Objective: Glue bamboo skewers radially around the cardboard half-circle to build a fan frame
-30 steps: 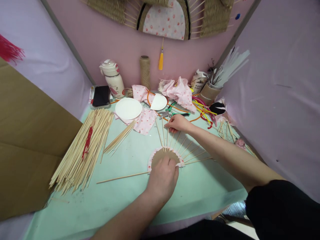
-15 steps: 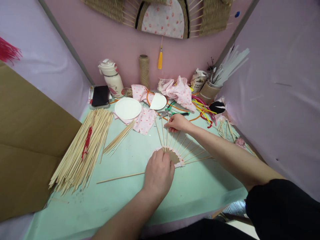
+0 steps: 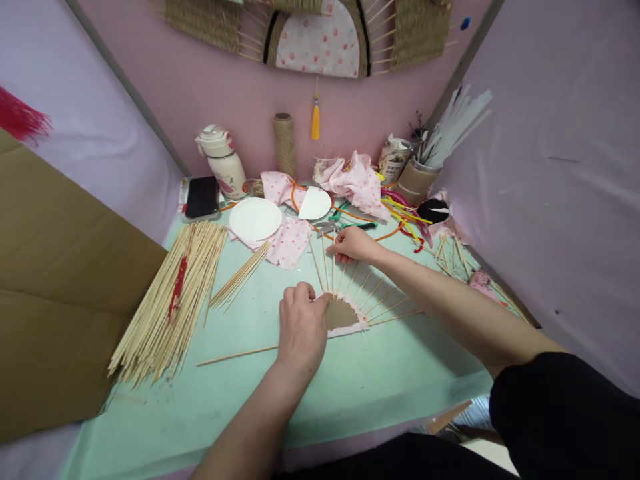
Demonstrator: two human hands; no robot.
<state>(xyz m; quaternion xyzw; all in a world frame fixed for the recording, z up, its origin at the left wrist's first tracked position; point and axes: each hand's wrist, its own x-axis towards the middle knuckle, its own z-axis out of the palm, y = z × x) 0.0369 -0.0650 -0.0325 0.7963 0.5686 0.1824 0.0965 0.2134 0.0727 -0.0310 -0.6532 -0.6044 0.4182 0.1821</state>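
Observation:
A brown cardboard half-circle with a pink-dotted fabric border lies on the table, thin sticks fanning out from its curved edge. My left hand is on its left side, fingers curled and the thumb pressed at the rim where the sticks meet it. That hand hides the left part of the half-circle. At the far end of the fan, my right hand pinches the tip of one upright stick between thumb and fingertips. One long stick runs out leftward from under my left hand.
Left lie a big pile of sticks with a red tie and a smaller bundle. Behind are white discs, pliers, dotted cloth, a bottle and a twine roll. A cardboard sheet stands left.
My left hand has shifted left off the middle of the half-circle, uncovering more cardboard, and its thumb now reaches to the rim. My right hand stays at the stick's tip.

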